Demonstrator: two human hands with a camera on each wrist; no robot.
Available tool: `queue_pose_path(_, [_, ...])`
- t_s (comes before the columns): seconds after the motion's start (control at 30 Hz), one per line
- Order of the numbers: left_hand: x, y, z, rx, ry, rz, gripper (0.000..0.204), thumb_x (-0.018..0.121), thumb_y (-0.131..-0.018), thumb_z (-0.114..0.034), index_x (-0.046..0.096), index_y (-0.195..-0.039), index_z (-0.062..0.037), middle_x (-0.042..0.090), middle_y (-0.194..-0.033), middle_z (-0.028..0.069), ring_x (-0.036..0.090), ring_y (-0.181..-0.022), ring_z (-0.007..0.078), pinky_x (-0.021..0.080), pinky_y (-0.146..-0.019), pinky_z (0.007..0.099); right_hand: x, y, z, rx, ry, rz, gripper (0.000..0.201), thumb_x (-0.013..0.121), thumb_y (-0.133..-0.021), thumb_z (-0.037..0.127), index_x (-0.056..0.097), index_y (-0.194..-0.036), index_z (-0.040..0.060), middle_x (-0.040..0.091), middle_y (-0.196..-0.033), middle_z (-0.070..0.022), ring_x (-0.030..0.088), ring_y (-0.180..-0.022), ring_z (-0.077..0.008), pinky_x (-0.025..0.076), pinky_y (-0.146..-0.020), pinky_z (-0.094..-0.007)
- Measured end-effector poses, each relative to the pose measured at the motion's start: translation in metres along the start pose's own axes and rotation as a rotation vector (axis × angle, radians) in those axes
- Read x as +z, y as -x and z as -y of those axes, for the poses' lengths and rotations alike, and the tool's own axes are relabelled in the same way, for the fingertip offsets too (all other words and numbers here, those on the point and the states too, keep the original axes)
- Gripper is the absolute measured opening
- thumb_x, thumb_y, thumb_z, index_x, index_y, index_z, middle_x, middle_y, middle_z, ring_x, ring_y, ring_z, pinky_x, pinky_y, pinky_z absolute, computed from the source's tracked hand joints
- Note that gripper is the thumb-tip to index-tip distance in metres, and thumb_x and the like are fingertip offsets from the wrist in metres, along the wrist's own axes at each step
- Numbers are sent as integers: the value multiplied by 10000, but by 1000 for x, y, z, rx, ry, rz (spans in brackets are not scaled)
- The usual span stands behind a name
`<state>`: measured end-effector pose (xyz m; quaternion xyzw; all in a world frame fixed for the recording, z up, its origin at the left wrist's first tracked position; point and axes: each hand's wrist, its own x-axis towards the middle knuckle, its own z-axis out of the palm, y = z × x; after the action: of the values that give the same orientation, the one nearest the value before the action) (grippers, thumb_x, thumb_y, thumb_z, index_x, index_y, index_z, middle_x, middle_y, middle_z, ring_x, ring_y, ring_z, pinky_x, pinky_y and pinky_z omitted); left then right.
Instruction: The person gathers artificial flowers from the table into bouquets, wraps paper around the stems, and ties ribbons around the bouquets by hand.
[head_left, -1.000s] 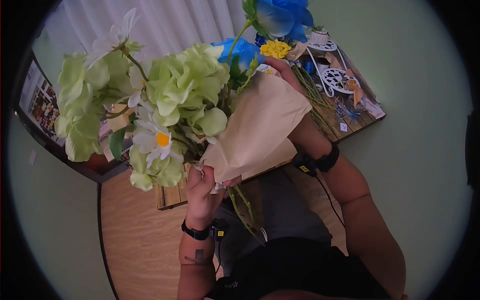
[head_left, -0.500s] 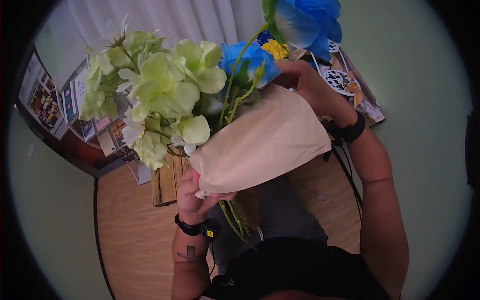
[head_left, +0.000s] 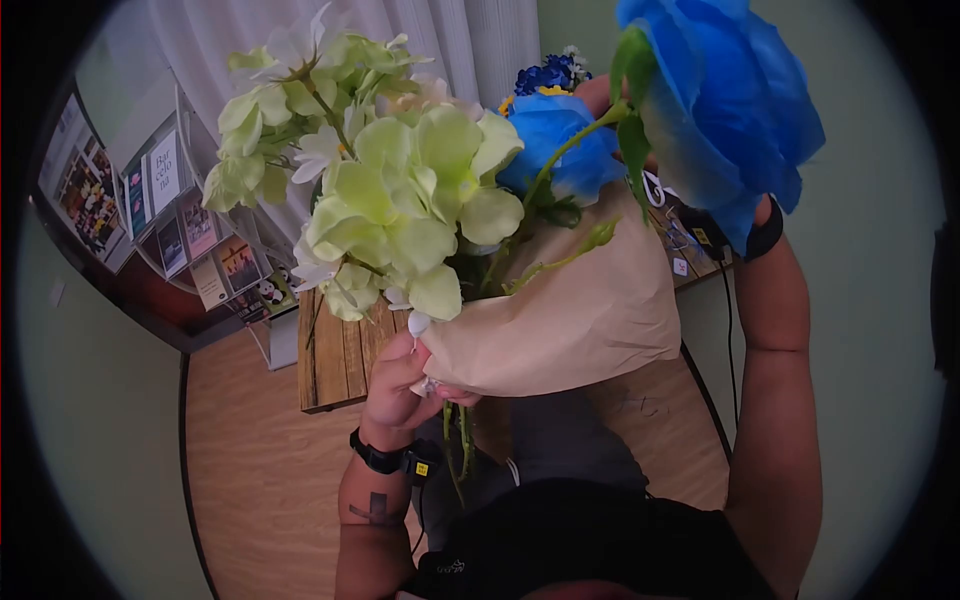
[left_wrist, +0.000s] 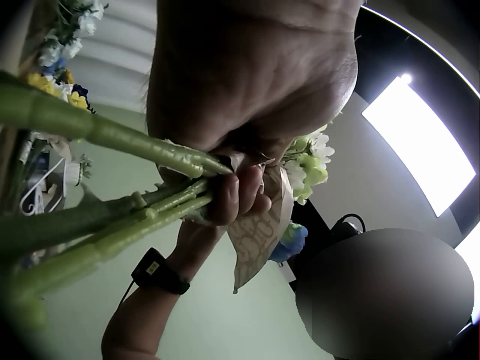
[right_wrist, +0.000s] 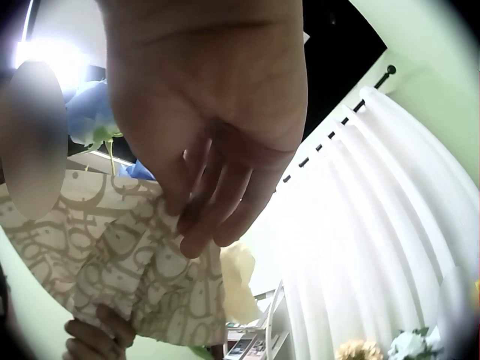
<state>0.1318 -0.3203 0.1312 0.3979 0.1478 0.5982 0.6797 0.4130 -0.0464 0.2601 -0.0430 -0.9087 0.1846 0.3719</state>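
Observation:
A bouquet of pale green hydrangeas [head_left: 400, 200], white flowers and two blue roses [head_left: 735, 110] stands in brown wrapping paper [head_left: 580, 320]. My left hand [head_left: 400, 390] grips its base, fingers curled around the paper's gathered end and the green stems [left_wrist: 127, 142], which stick out below the fist. Behind the large blue rose, my right hand [right_wrist: 210, 135] is mostly hidden in the head view. The right wrist view shows its thumb and bent fingers pinching the top edge of the paper, whose outer side carries a tan letter print.
Below the bouquet is a wooden table [head_left: 335, 355]. A rack of magazines [head_left: 190, 215] stands at the left beside a white curtain [head_left: 400, 45]. Dark blue flowers [head_left: 550, 75] show at the back, and a white metal stand [left_wrist: 34, 199] appears in the left wrist view.
My right hand has moved right and away along the paper's edge. The bouquet has shifted right, the large blue rose now looms closer, and the paper is spread wider. The left hand keeps its grip.

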Motion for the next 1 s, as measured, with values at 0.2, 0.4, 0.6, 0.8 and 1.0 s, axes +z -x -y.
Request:
queue_pose_path(0.2, [9,-5,-2,177,-177,-59,406,474,-1043,-284,423,-1365,-42,549,-1050,43,436,-750,129,375,-659,315,40,2,58,139,-116,-28,380,648,-932,155,581,-1271,-6,644,-1224,-115,639,-1082,-202,485,-950,-312])
queue_pose_path(0.4, [12,-10,-5,232,-219,-100,341,405,-1071,-211,442,-1341,-7,586,-1118,89,429,-758,140,380,-703,304,45,16,69,553,-1432,29,457,519,-1018,252,483,-1354,-56,632,-1243,-142,630,-1151,-237,481,-1006,-363])
queue_pose_path(0.6, [-4,-8,-1,227,-445,-240,293,497,-1041,-129,521,-1297,13,610,-1166,97,643,-1078,231,502,-991,411,36,17,97,626,-745,-125,409,719,-909,144,572,-1257,-12,655,-1088,-63,651,-996,-147,570,-826,-316])
queue_pose_path(0.8, [-1,-20,-1,209,-999,-392,222,486,-1041,-128,547,-1231,-32,622,-1067,39,590,-986,124,475,-851,279,23,-12,95,587,-586,-192,431,751,-885,234,576,-1208,9,664,-1035,-78,687,-858,-190,625,-618,-307])
queue_pose_path(1.0, [11,-18,-11,308,-1622,-397,195,500,-936,10,622,-1086,33,641,-1016,193,611,-926,366,484,-821,409,10,-43,95,581,-513,-13,376,646,-947,239,581,-1232,2,690,-1057,-83,704,-891,-180,601,-714,-307])
